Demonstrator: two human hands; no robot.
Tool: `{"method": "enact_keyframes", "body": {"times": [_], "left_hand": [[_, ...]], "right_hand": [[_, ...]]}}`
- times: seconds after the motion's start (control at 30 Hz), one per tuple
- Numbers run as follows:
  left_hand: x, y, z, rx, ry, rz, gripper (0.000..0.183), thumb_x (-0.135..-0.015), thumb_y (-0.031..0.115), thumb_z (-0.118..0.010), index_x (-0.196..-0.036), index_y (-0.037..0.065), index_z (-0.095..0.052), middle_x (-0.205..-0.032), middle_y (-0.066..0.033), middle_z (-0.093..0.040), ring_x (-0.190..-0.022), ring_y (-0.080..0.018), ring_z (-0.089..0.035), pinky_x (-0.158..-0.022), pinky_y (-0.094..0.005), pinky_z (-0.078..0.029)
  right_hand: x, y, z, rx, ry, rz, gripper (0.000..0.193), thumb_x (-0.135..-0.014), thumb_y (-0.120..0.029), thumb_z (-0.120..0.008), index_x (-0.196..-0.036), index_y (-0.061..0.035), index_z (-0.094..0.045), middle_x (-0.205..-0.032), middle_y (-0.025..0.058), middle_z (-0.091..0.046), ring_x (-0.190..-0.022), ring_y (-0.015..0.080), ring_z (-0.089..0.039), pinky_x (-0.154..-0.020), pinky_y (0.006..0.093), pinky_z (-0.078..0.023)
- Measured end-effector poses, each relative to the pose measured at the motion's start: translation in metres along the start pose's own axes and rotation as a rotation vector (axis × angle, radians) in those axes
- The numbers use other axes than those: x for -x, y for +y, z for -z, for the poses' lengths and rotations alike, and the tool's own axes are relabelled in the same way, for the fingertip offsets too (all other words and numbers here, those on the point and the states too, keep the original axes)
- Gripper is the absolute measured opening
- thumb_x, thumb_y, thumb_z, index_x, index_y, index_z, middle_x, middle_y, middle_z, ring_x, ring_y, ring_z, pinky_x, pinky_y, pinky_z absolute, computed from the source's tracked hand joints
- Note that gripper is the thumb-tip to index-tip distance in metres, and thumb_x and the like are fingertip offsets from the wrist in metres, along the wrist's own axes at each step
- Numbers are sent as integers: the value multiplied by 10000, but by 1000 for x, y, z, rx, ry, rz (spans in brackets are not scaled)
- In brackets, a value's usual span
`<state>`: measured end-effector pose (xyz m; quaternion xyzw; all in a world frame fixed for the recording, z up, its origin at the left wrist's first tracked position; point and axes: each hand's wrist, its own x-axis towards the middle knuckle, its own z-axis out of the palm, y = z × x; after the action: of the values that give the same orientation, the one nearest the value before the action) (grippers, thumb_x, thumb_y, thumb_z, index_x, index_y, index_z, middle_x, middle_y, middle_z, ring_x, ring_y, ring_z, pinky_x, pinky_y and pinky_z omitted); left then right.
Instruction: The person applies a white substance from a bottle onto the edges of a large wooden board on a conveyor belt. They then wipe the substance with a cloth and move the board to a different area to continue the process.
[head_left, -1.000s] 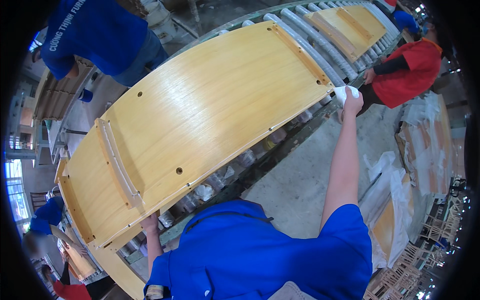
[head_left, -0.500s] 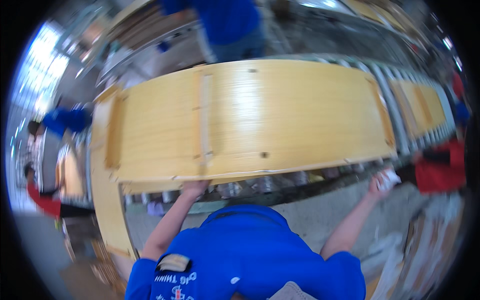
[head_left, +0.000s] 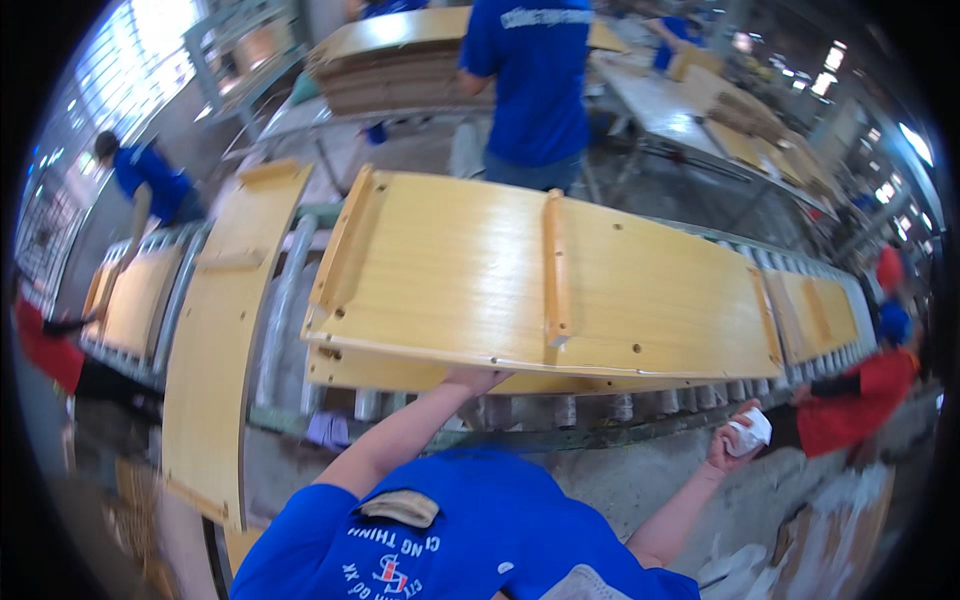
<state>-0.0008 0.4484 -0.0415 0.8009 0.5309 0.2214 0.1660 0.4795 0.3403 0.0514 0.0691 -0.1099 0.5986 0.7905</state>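
A long yellowish wooden panel (head_left: 470, 265) with crosswise battens lies in front of me, its left part raised off a second wooden panel (head_left: 400, 375) beneath it. My left hand (head_left: 478, 378) is at the raised panel's near edge, closed on it, with the fingers partly hidden under the wood. Off the panel's right near corner, my right hand (head_left: 735, 442) is closed around a crumpled white cloth or paper wad (head_left: 750, 432), held clear of the wood.
Both panels rest over a roller conveyor (head_left: 365, 405). Another battened panel (head_left: 215, 340) lies crosswise at the left. A purple cloth (head_left: 328, 430) hangs by the near rail. A co-worker in blue (head_left: 530, 85) stands across the conveyor; one in red (head_left: 860, 400) is at the right.
The upper panel has shifted right, away from the crosswise panel, and rollers now show between them. A gap shows above the lower panel. My left hand has moved right with the upper panel.
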Motion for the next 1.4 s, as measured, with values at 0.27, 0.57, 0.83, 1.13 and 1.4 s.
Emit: {"method": "enact_keyframes", "body": {"times": [0.27,0.57,0.83,1.13,1.4], "left_hand": [[100,-25,61,123,-120,-375,259,-838,198,-562,-1066,79,-593,-1059,-175,-601,-934,-355,-586,-805,-434,-473],[417,-168,182,-270,300,782,340,-811,299,-609,-1077,87,-622,-996,-125,-652,-934,-300,-622,-806,-438,-486],[528,-198,183,702,1078,1649,454,-869,416,-527,-1154,67,-583,-1066,-131,-632,-971,-304,-608,-829,-467,-473],[589,-156,190,950,1524,1644,761,-909,640,-310,-1311,9,-446,-1257,-125,-526,-1133,-296,-496,-959,-416,-409],[501,-62,68,1284,1316,1411,654,-911,576,-377,-1258,34,-494,-1208,-155,-562,-1058,-313,-562,-832,-461,-480]], "right_hand": [[103,77,-28,-14,2,20,667,-820,-337,-642,-1377,-116,-350,-1336,82,-463,-926,200,-559,-478,255,-395],[117,153,-45,70,-14,-108,663,-873,-512,-524,-1360,-88,-374,-1250,132,-521,-925,212,-556,-516,266,-403],[87,230,-82,82,-7,-281,663,-876,-521,-513,-1357,-83,-385,-1230,108,-512,-877,201,-534,-501,257,-389],[77,235,-94,74,-75,-399,683,-881,-454,-541,-1413,-100,-300,-1246,104,-490,-861,183,-509,-482,255,-369],[114,164,-71,-21,-65,-340,667,-857,-454,-576,-1359,-74,-357,-1242,106,-495,-901,205,-519,-519,279,-412]]}}
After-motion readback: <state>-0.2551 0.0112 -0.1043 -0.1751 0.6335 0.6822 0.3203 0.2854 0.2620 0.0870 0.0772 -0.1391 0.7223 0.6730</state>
